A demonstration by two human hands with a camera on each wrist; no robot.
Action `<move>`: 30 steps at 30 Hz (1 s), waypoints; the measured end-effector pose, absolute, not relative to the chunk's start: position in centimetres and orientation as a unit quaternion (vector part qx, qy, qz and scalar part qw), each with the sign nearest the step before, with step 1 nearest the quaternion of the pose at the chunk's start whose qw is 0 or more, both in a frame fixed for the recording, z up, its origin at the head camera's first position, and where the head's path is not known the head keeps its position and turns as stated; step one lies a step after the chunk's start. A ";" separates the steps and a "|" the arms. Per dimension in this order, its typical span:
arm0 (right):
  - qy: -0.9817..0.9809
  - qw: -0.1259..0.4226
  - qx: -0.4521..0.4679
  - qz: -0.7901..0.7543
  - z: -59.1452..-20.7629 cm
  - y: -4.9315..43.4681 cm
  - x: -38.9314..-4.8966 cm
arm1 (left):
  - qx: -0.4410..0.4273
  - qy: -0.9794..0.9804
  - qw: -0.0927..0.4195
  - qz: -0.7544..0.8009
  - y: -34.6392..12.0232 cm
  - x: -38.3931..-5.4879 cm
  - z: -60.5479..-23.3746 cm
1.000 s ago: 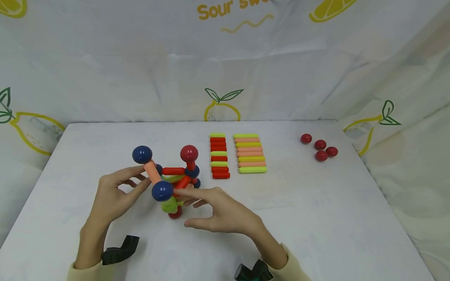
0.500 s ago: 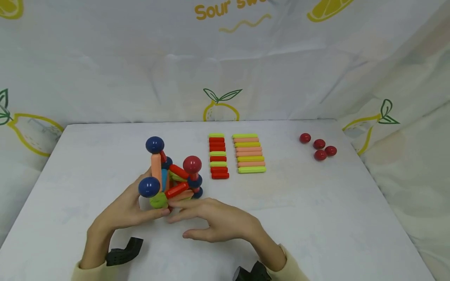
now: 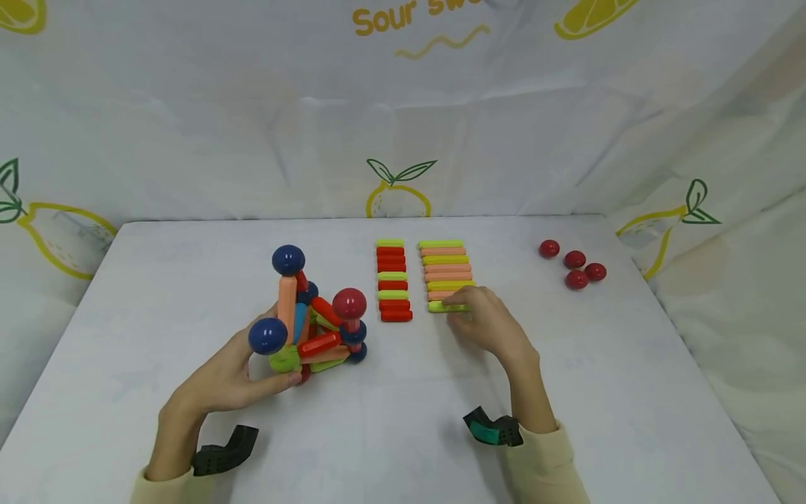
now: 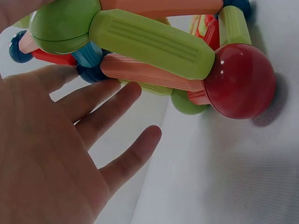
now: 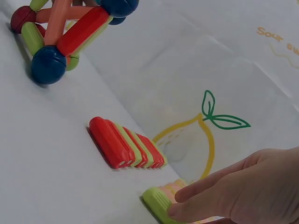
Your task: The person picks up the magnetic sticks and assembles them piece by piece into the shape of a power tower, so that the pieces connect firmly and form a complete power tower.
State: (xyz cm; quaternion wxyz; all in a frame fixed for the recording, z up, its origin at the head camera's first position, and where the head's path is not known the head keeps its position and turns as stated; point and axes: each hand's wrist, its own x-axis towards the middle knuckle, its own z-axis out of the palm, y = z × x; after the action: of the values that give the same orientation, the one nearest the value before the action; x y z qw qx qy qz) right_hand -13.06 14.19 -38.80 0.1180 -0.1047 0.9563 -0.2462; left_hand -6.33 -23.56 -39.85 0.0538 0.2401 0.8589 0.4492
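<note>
A structure of magnetic building sticks and balls [image 3: 320,344] stands at the left of the table in the head view. It joins red, orange, green and blue sticks with blue, red and green balls. My left hand [image 3: 220,378] holds its left side, thumb at the front near the green ball [image 3: 285,359] and fingers behind. The left wrist view has several fingers [image 4: 110,105] spread under a green stick [image 4: 152,44], beside a red ball [image 4: 240,81]. My right hand [image 3: 488,325] pinches the nearest green stick [image 3: 439,306] of the right-hand row, thumb and fingertips at its right part.
Left of that row lies another row of shorter red and green sticks [image 3: 392,285]. Orange and yellow sticks [image 3: 448,268] lie behind the pinched one. Several loose red balls [image 3: 576,260] sit at the back right. A lemon-print cloth [image 3: 403,126] hangs behind the table.
My right hand has left the structure and moved right to the row of long sticks. My left hand has shifted its hold lower and forward, and the structure has turned and settled lower.
</note>
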 end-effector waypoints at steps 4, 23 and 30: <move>0.954 0.120 -0.097 -0.257 -39.4 13.7 -13.3 | 0.227 0.864 0.052 0.446 -23.6 -6.3 -39.6; 0.913 -0.043 -0.218 -0.343 -34.7 13.0 -10.4 | 0.291 0.815 -0.212 0.455 -24.0 -5.6 -37.1; 0.821 -0.228 -0.318 -0.415 -31.8 11.1 -7.4 | 0.299 0.807 -0.199 0.468 -24.1 -5.7 -37.2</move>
State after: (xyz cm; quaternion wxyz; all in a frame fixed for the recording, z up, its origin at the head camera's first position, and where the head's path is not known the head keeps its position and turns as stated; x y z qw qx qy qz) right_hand -7.38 11.14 -31.83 -0.2283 -0.3182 0.8211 -0.4152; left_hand -5.70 -24.11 -37.25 -0.1993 0.2988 0.8074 0.4681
